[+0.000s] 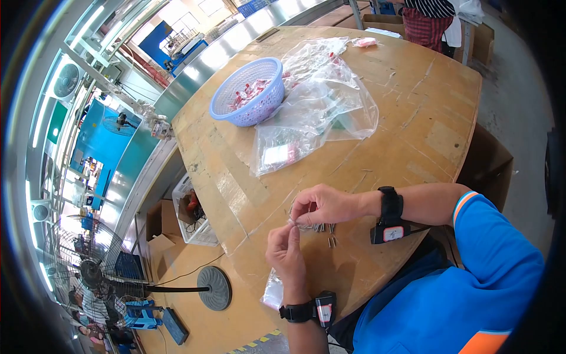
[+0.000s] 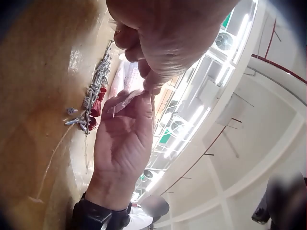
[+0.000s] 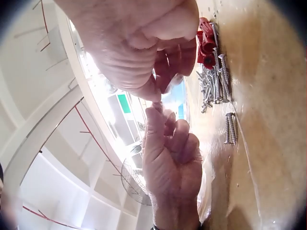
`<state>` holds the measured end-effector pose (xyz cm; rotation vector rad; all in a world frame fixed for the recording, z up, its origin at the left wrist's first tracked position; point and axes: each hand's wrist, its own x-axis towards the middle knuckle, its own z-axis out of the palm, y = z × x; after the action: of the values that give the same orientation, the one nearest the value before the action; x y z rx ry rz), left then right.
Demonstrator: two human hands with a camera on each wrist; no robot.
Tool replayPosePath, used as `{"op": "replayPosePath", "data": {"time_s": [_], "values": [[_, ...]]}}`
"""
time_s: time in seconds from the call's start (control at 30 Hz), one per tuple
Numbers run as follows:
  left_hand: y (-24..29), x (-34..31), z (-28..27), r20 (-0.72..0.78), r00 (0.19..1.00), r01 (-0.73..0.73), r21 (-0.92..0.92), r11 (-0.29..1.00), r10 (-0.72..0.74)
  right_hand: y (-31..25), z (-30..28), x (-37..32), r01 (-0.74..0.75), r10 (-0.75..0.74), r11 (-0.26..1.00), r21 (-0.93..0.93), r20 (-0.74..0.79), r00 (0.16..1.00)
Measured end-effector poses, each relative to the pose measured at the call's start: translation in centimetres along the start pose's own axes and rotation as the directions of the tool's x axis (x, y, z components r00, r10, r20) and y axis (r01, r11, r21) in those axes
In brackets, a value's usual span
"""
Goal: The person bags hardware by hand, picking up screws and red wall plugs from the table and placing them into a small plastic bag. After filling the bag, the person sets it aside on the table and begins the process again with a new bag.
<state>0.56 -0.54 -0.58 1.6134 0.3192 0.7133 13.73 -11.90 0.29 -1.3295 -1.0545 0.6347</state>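
Observation:
My left hand (image 1: 287, 253) and right hand (image 1: 330, 205) meet over the near part of the table, thumbs and fingertips together. Between them they pinch a small clear plastic bag (image 2: 125, 102), mostly hidden by the fingers; its film lies along the right fingers in the left wrist view. Close by on the tabletop is a pile of silver screws (image 3: 218, 84), with red plastic wall plugs (image 3: 206, 45) beside it. Two or so screws (image 3: 230, 128) lie apart from the pile. Below the left hand, clear plastic packaging (image 1: 272, 291) rests at the table's edge.
A lilac plastic basket (image 1: 259, 112) holding red-and-clear packets stands farther back on the wooden table (image 1: 424, 141). Large clear plastic bags (image 1: 348, 109) are spread beside it. A floor fan (image 1: 91, 272) and white crate (image 1: 200, 232) are to the left. Another person (image 1: 429, 26) stands behind.

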Motion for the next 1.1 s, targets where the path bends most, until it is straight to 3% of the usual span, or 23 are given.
{"op": "replayPosePath", "data": {"time_s": [0.13, 0.3, 0.5, 0.7, 0.8, 0.9, 1.1], "values": [[0.0, 0.0, -0.4, 0.038, 0.994, -0.108, 0.204, 0.973, 0.103, 0.2, 0.2, 0.0, 0.052, -0.054, 0.998, -0.041, -0.030, 0.998], [0.9, -0.1, -0.7, 0.075, 0.971, -0.232, 0.496, 0.837, 0.226, -0.3, 0.0, -0.2, -0.024, 0.025, 0.998, -0.052, 0.032, 0.999], [0.5, 0.0, -0.6, 0.115, 0.931, -0.356, 0.490, 0.796, 0.346, -1.0, 0.2, -0.3, -0.052, 0.054, 0.998, -0.039, 0.054, 0.997], [1.3, -0.1, -0.4, 0.098, 0.972, -0.232, 0.562, 0.794, 0.214, -0.9, 0.2, -0.3, -0.059, 0.060, 0.992, -0.115, 0.010, 0.998], [1.4, -0.1, -0.1, 0.066, 0.985, -0.171, 0.521, 0.836, 0.160, -0.6, 0.2, -0.2, -0.015, 0.007, 0.981, -0.192, -0.044, 0.999], [0.7, -0.1, -0.1, 0.017, 0.995, -0.094, 0.345, 0.934, 0.094, -0.9, 0.3, -0.3, 0.023, -0.041, 0.966, -0.256, -0.064, 0.997], [-1.0, -0.3, -0.7, 0.065, 0.998, -0.024, 0.177, 0.984, 0.013, -0.8, 0.7, -0.6, 0.149, -0.180, 0.873, -0.464, -0.023, 0.983]]}}
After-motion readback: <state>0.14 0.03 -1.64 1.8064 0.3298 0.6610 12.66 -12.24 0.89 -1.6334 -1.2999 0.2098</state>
